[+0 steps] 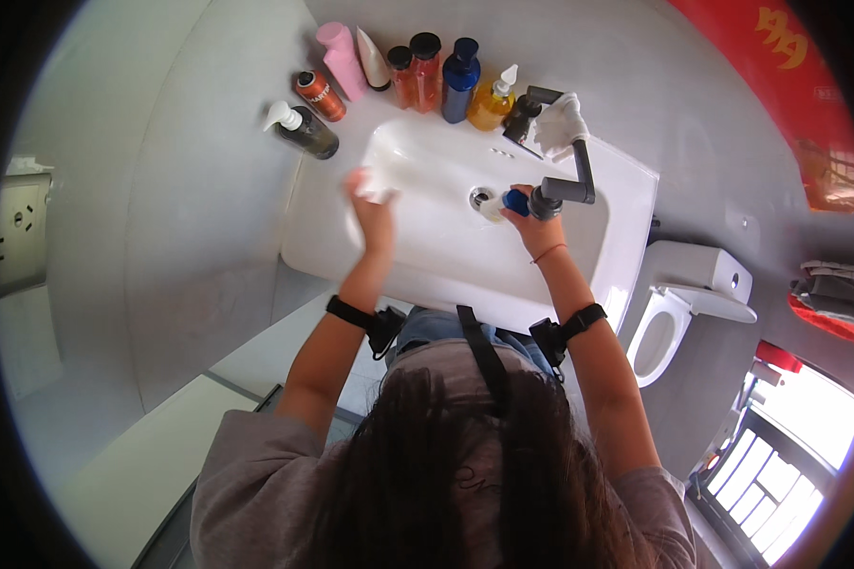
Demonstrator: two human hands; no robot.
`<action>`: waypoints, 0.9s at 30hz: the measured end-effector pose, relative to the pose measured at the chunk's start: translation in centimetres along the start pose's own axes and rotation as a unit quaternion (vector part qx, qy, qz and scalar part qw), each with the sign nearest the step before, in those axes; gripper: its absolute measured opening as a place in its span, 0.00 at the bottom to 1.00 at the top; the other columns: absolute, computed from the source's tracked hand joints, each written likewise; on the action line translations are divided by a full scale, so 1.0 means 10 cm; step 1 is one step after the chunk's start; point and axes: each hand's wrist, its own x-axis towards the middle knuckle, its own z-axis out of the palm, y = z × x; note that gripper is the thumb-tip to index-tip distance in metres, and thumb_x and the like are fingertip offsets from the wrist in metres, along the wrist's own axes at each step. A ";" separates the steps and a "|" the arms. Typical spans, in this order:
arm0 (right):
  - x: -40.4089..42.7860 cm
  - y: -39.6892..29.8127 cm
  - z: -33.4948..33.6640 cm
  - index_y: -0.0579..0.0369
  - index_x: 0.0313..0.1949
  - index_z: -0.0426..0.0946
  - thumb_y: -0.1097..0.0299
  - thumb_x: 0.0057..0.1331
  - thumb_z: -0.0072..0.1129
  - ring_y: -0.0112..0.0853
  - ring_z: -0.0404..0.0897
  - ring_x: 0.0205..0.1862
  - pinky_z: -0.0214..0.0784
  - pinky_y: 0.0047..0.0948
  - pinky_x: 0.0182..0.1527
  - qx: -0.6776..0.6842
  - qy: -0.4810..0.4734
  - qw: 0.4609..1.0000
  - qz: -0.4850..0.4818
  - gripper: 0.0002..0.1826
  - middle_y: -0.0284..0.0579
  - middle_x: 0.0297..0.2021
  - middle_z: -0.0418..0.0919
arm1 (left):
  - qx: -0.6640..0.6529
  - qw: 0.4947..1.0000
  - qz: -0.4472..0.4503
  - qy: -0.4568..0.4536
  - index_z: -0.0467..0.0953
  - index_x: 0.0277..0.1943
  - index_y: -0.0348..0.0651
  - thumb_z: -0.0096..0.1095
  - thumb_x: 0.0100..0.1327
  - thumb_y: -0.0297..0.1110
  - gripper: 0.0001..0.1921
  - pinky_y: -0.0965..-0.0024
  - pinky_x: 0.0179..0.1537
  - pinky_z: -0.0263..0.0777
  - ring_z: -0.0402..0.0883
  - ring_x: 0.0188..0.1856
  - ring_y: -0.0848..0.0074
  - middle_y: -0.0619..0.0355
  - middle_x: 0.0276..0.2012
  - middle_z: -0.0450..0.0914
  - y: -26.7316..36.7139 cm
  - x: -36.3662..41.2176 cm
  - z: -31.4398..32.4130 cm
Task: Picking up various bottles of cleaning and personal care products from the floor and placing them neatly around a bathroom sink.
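Note:
My right hand (pixel 539 231) grips a small container with a blue end (pixel 517 203) under the faucet's spout (pixel 545 202). Its pale body (pixel 493 208) points toward the drain (pixel 480 198) and is partly hidden by my fingers. Over the left side of the white washbasin (pixel 427 242), my left hand (pixel 373 213) is blurred by motion. Something white (pixel 377 186) shows between its fingers, but I cannot tell whether it is a held thing or the basin behind. A white cloth (pixel 561 128) hangs on the dark grey faucet arm (pixel 583 167).
Along the basin's back ledge stand a pump bottle (pixel 309 134), an orange can (pixel 322 96), a pink bottle (pixel 341 60), a blue bottle (pixel 460 82) and a yellow pump bottle (pixel 491 107), among others. A toilet (pixel 658 334) is at the right, a wall (pixel 206 213) at the left.

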 end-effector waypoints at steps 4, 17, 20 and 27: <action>-0.05 -0.24 0.07 0.51 0.45 0.74 0.62 0.51 0.67 0.38 0.76 0.39 0.68 0.33 0.45 0.022 0.006 1.000 -0.019 0.22 0.47 0.36 0.76 | 0.253 0.902 0.114 -0.329 0.62 0.54 0.39 0.70 0.37 0.27 0.37 0.58 0.56 0.59 0.64 0.56 0.54 0.47 0.52 0.66 -0.10 -0.67 0.70; -0.13 0.49 0.05 0.61 0.48 0.72 0.63 0.68 0.39 0.29 0.75 0.44 0.64 0.26 0.50 0.282 -0.065 0.948 0.134 0.18 0.42 0.40 0.78 | 0.244 0.898 0.091 -0.356 0.68 0.46 0.40 0.64 0.37 0.25 0.27 0.60 0.41 0.70 0.77 0.41 0.52 0.45 0.35 0.77 -0.21 -1.01 1.20; -0.21 0.16 0.22 0.58 0.59 0.64 0.66 0.69 0.40 0.31 0.68 0.55 0.59 0.26 0.56 0.229 -0.014 0.973 0.019 0.20 0.47 0.53 0.70 | 0.241 0.922 -0.056 -0.298 0.67 0.41 0.39 0.71 0.39 0.30 0.25 0.61 0.40 0.70 0.77 0.41 0.52 0.44 0.35 0.77 -0.23 -0.89 1.23; -0.44 0.08 -0.01 0.55 0.58 0.64 0.56 0.68 0.45 0.28 0.67 0.56 0.57 0.30 0.56 0.381 -0.001 0.905 0.187 0.23 0.38 0.51 0.70 | 0.282 0.916 0.098 -0.268 0.70 0.40 0.41 0.78 0.34 0.33 0.28 0.62 0.43 0.69 0.74 0.42 0.56 0.48 0.34 0.76 -0.14 -0.65 1.23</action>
